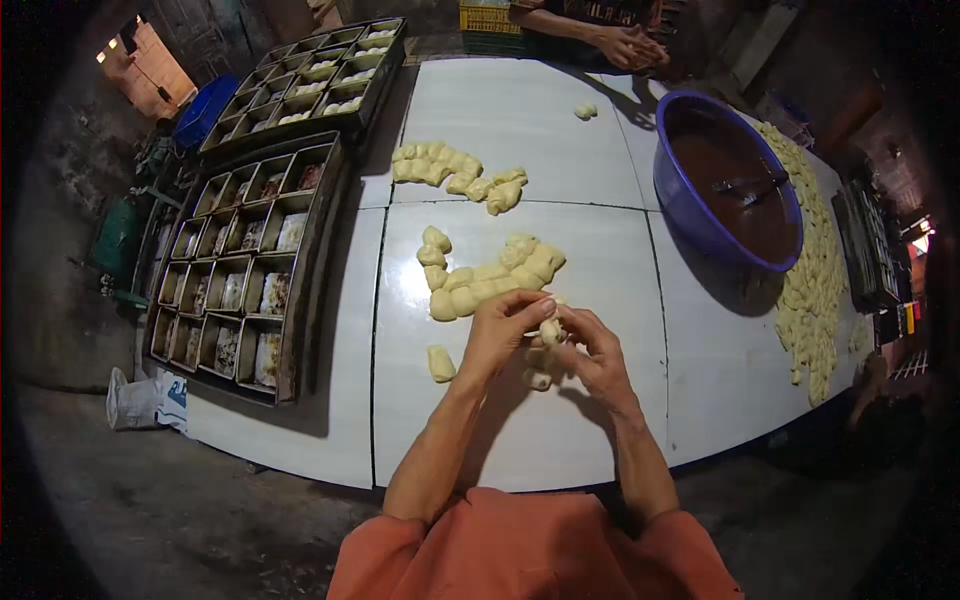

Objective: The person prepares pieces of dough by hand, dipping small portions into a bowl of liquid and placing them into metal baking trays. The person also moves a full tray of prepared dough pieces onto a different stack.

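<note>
Above the near middle of the white table, my left hand (pixel 503 328) and my right hand (pixel 598 362) meet around a small pale piece of dough (pixel 549 331). Both sets of fingers pinch it from either side. Beneath them lies more dough (pixel 538 377), partly hidden by the right hand. Just past my fingers, several dough lumps sit pressed together in a bent row (pixel 480 291). A lone dough piece (pixel 440 364) rests left of my left wrist. Farther back is another row of dough pieces (pixel 437 163).
Gridded metal baking tins (pixel 318 250) stand at left, with dough-filled tins (pixel 345 105) behind. At right is a purple basin (pixel 675 205) of brown filling (pixel 715 165) with a dark utensil in it. Beyond it spreads much dough (pixel 812 290). Another person's hands (pixel 630 46) are across the table (pixel 540 130).
</note>
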Demonstrator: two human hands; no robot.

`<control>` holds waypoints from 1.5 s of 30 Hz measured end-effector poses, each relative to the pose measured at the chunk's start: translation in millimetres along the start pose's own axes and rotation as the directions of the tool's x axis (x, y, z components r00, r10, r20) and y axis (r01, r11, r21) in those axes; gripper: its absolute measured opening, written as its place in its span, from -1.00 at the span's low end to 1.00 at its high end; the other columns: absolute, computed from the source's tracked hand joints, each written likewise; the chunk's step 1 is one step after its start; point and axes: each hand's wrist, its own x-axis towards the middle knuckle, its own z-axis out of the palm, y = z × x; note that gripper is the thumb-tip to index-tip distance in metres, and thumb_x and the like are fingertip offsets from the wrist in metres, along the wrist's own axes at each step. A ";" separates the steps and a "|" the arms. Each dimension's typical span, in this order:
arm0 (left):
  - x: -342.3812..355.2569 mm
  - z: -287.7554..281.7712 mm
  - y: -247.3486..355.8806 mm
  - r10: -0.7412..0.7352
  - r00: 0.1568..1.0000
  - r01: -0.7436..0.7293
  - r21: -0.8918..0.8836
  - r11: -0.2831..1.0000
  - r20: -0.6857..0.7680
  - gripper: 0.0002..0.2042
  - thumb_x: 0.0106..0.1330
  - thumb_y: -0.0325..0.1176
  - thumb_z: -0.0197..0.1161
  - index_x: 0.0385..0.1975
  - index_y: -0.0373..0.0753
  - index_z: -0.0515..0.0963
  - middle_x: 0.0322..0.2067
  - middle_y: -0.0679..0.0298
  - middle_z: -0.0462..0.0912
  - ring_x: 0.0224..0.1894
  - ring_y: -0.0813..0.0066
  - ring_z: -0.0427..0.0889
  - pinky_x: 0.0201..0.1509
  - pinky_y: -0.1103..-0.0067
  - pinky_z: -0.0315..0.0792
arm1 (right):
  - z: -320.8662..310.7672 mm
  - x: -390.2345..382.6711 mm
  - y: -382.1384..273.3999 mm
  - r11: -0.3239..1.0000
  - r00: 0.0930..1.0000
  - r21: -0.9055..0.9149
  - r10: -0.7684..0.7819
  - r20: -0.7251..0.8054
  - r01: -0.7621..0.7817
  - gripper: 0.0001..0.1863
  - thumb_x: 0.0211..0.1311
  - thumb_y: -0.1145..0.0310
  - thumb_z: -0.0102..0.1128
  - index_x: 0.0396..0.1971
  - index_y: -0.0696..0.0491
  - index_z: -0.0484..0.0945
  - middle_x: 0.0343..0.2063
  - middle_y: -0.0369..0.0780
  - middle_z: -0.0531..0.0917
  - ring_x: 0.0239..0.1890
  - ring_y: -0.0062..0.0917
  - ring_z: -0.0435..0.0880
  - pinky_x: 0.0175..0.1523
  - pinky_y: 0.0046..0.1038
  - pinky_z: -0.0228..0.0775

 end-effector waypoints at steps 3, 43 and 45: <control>-17.0 14.5 14.5 0.028 0.999 -0.030 0.090 0.996 0.020 -0.68 0.31 -0.29 0.37 -0.05 -0.36 0.60 -0.16 0.16 0.68 -0.24 0.49 0.70 -0.23 0.58 0.64 | -12.0 -1.4 15.4 0.962 0.973 -0.151 -0.227 0.029 0.229 -0.70 0.29 0.46 0.29 0.02 0.08 0.62 -0.06 -0.17 0.62 -0.07 -0.52 0.59 -0.05 -0.51 0.47; 28.1 -0.2 -19.1 0.647 0.754 -0.329 0.919 0.217 0.118 -0.68 0.29 -0.29 0.28 0.01 -0.24 0.60 0.00 0.11 0.62 -0.03 0.12 0.61 0.02 0.32 0.51 | -29.8 79.7 61.2 0.602 0.966 -0.792 -0.130 -0.224 -0.102 -0.52 0.27 0.09 0.24 0.01 0.18 0.60 -0.07 -0.06 0.64 -0.07 -0.20 0.62 0.07 -0.27 0.45; 58.3 0.7 -21.9 0.638 0.748 -0.315 0.944 0.096 0.185 -0.62 0.28 -0.27 0.28 0.09 -0.21 0.54 0.09 0.04 0.56 0.13 0.00 0.51 0.06 0.26 0.47 | -18.6 108.9 71.4 0.459 0.950 -0.883 -0.220 -0.222 -0.099 -0.54 0.25 0.08 0.22 -0.05 0.16 0.61 -0.02 -0.07 0.61 0.07 -0.20 0.53 0.15 -0.24 0.37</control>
